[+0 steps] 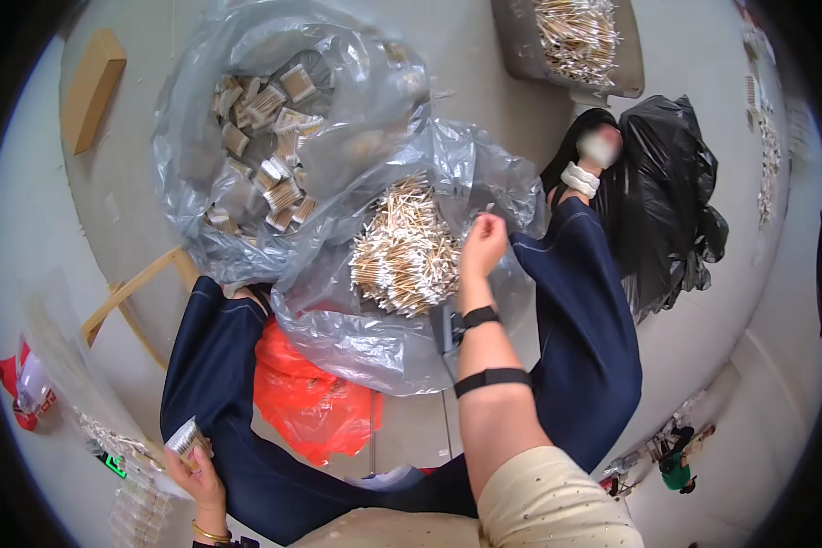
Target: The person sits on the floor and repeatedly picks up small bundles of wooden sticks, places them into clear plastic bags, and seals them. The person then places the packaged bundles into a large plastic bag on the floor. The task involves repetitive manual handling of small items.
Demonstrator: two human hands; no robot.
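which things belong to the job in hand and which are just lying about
Likely part of it:
swab packet, in the left hand
loose swab pile, near the right hand
clear bag of packets
grey bin of swabs

Apparently lying about:
brown box
black plastic bag
red plastic bag

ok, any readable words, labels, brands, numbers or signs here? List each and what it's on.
None legible enough to quote.
Green sign: pale marking, too small to read.
Red-and-white bundle: marks too small and blurred.
Packet in the left hand: no print I can make out.
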